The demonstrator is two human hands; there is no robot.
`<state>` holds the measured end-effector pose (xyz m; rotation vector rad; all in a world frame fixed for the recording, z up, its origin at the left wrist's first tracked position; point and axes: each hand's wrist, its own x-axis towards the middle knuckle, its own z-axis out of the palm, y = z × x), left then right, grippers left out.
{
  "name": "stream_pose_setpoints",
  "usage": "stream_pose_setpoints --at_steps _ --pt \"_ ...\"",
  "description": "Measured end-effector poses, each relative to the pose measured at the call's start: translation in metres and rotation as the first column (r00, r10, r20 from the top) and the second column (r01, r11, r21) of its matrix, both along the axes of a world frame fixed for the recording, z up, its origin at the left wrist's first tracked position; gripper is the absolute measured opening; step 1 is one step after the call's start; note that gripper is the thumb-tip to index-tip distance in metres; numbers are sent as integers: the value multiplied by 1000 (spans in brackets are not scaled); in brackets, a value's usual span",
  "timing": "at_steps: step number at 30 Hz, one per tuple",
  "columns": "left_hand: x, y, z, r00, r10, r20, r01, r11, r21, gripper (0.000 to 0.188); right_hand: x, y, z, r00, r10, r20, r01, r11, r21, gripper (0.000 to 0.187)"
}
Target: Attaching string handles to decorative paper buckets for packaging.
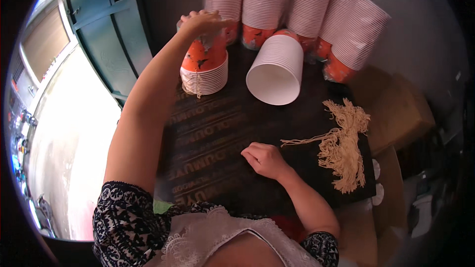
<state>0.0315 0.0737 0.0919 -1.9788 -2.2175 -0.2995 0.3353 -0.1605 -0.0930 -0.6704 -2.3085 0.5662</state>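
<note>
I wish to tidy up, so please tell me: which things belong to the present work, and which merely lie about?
Seemingly part of the work:
round orange-and-white cup stack, under the left hand
white round cup stack lying sideways
beige string bundle
plastic-wrapped cup stacks behind

Probably just lying about:
brown cardboard box
light-green piece, material unclear

Brown printed capitals (205,155) on the dark table (292,123)
They repeat in rows slanting up to the right, a smaller line set among larger ones; whether dark marks (202,63) on the orange cup stack (213,58) include letters cannot be told.
</note>
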Motion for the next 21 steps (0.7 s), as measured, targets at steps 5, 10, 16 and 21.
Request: stream_pose_setpoints --at_steps 5,10,16,21 --pt "43 -16 -6 991 -125 -50 133 839 528 66 20 6 -10 999 -50 -16 50 999 -20 13" --pt "89 -105 -26 818 -554 -151 401 364 841 17 15 6 -7 992 -46 -120 51 998 45 13" --pt "125 -106 -128 756 -518 399 168 744 646 24 29 36 4 827 -343 -446 425 900 97 5" --pt "130 -78 -176 727 -333 601 -29 859 511 36 47 58 12 741 -529 -413 552 831 -74 15"
